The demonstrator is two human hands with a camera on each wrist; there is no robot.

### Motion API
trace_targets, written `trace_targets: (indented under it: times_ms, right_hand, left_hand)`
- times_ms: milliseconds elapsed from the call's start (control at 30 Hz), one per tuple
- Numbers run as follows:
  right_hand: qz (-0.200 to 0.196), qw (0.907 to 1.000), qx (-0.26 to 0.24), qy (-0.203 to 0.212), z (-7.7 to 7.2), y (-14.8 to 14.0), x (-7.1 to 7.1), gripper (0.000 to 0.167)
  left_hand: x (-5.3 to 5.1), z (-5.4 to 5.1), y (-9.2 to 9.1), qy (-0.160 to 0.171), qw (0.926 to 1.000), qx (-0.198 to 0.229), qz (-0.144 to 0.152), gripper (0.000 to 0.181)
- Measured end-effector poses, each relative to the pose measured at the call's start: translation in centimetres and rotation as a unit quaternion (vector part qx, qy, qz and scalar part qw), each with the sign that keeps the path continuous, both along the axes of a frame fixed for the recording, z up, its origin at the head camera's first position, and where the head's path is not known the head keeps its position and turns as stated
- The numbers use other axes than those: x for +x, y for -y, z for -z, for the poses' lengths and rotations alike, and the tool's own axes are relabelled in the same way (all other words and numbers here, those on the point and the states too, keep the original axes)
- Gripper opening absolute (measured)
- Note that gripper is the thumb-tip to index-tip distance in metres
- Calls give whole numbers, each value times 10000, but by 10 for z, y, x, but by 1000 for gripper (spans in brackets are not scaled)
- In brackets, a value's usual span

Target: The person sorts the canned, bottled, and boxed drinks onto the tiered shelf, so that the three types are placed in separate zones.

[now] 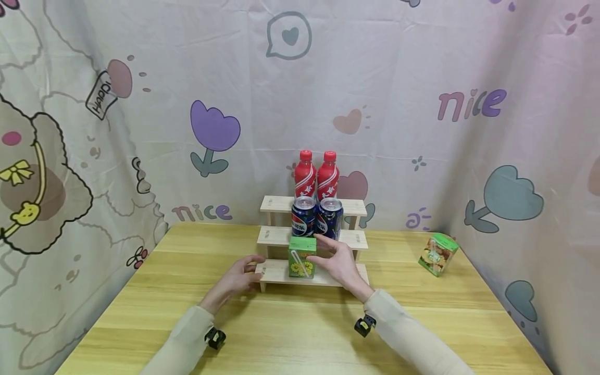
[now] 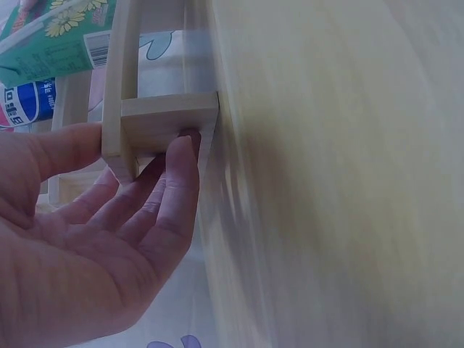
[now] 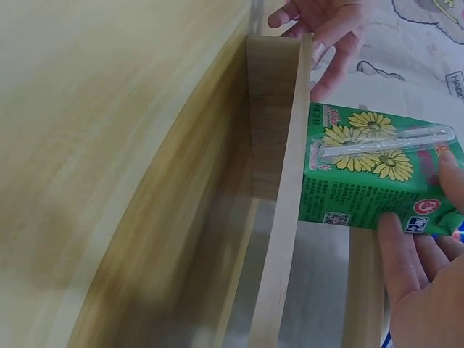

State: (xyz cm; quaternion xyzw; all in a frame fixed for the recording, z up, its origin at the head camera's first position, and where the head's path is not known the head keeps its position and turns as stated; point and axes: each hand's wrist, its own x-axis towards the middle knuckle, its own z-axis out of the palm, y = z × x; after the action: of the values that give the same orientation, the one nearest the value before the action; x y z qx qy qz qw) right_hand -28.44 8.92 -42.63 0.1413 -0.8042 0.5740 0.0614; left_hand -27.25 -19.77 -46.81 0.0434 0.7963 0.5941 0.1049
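Note:
A green drink carton with yellow flowers and a wrapped straw on its front stands on the lowest step of a three-step wooden rack. My right hand holds the carton at its right side, thumb at the front; the right wrist view shows the thumb and fingers against it. At the rack's left end, my left hand grips the bottom step. In the left wrist view its thumb lies on the board and the other fingers curl by the end support.
Two blue cans stand on the middle step, and two red bottles on the top one. A green-lidded snack tub sits tilted at the right of the wooden table. A printed curtain hangs behind.

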Motion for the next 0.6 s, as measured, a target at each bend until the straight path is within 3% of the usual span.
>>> trace_targets:
  times_ms: [167, 333, 600]
  right_hand:
    - [-170, 9996, -210, 57, 4, -8, -2, 62]
    - [-351, 9978, -560, -30, 8, -18, -6, 50]
    - [-152, 9975, -682, -141, 13, -35, -10, 37]
  left_hand:
    - [-1, 1, 1, 14, 10000, -2, 21, 45]
    - [0, 0, 1, 18, 10000, -22, 41, 45]
    - [1, -1, 0, 13, 10000, -75, 4, 46]
